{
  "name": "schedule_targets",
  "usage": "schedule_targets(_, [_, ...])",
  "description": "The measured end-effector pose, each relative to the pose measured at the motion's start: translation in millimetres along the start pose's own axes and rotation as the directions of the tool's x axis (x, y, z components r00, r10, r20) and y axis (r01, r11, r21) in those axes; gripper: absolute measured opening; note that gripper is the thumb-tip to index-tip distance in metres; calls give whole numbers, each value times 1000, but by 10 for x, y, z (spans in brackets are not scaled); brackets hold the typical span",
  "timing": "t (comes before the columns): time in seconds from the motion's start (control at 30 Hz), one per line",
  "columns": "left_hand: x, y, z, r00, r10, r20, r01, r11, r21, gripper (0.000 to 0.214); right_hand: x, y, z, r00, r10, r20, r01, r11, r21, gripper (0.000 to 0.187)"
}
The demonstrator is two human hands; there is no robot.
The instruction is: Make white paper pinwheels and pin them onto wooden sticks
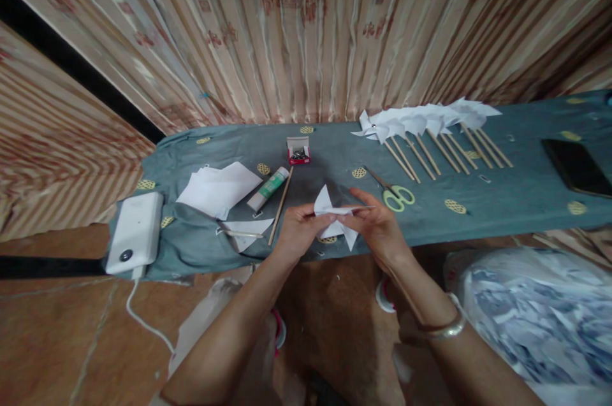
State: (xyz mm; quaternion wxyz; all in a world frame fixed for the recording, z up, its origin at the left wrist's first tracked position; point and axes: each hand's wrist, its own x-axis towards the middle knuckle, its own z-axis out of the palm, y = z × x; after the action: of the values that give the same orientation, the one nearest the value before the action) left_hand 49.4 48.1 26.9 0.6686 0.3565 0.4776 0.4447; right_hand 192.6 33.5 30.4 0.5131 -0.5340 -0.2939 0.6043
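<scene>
Between both hands is a white paper pinwheel [324, 199], its pointed blades sticking out above and below the fingers. My left hand [299, 227] pinches its left side with the thumb in front. On the other side, my right hand [377, 227] grips it between thumb and fingers, with one finger raised off the paper. The pinwheel's centre is partly covered by the thumbs. Close to my left hand lie a thin wooden stick [281, 205] and a green and white glue stick [268, 189]. Scissors [398, 197] with light green handles rest beyond my right hand.
Finished pinwheels on sticks [425, 122] lie in a row at the back right. A small red box of metal pins [299, 152], white paper sheets [217, 189], a paper scrap [246, 234], a white power bank [135, 232] and a black phone [578, 166] share the cloth-covered table [329, 138].
</scene>
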Motion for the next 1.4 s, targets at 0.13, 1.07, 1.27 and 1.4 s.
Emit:
schedule_targets(0.13, [-12, 12, -2, 1000, -9, -11, 10, 1000, 11, 35, -11, -21, 15, 1000, 10, -6, -10, 1000, 0, 80])
schedule_targets(1.07, [-27, 61, 1, 1000, -25, 0, 25, 1000, -17, 37, -28, -15, -8, 997, 47, 68, -51, 997, 54, 70])
schedule_targets(1.27, [-24, 71, -15, 1000, -28, 8, 28, 1000, 10, 39, -27, -7, -8, 997, 37, 75, -41, 998, 48, 65])
schedule_targets(1.4, [-20, 84, -14, 999, -35, 16, 35, 999, 14, 40, -10, 9, -24, 996, 26, 87, -27, 1000, 11, 55])
